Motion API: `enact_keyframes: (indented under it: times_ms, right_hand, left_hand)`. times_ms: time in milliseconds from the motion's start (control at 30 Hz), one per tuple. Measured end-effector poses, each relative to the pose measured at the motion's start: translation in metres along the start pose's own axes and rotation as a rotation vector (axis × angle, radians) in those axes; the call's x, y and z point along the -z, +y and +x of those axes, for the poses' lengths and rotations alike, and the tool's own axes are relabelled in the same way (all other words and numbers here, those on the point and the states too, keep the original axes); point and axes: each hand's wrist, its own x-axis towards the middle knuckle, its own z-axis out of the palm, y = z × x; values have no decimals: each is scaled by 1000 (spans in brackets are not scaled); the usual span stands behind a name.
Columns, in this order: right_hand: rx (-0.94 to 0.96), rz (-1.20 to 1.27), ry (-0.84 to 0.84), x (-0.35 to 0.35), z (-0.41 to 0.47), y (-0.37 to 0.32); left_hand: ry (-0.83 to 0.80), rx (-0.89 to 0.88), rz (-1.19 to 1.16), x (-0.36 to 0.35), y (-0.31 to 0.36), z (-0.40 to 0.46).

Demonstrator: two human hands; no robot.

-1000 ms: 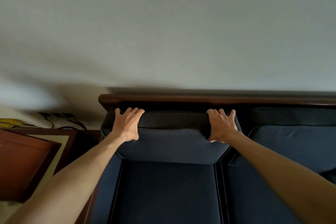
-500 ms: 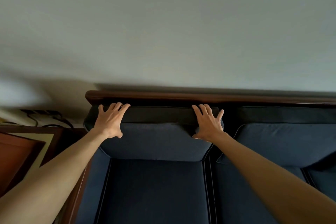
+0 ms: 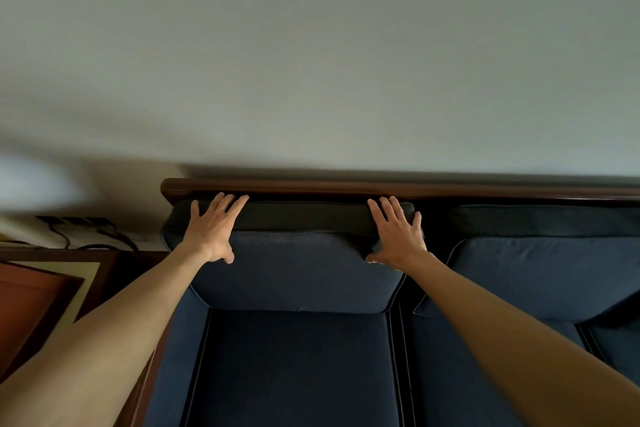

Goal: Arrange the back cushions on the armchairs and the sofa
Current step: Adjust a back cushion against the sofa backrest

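Pressing flat: left hand fingers spread, unclenched, on back cushion top left corner | right hand likewise splayed on its top right corner | cushion at frame centre, upright against sofa's wooden rail | second back cushion to the right
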Motion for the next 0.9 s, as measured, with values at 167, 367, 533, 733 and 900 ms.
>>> enact_keyframes:
  times_ms: [167, 367, 533, 733, 900]
  right_hand:
    - [-6, -14, -28, 6, -5, -6]
    - [38, 90, 31, 27, -30, -30]
    - [79, 235, 127, 89, -58, -64]
    - [137, 347, 216, 189, -125, -120]
    - [326, 312, 283, 257, -207, -173]
  left_hand:
    - [58, 16, -16, -5, 0, -11]
    - [84, 14, -94, 2, 5, -37]
    - [220, 79, -416, 55, 15, -79]
    - [353, 126, -582, 143, -6, -177]
    - [495, 234, -572, 201, -21, -308]
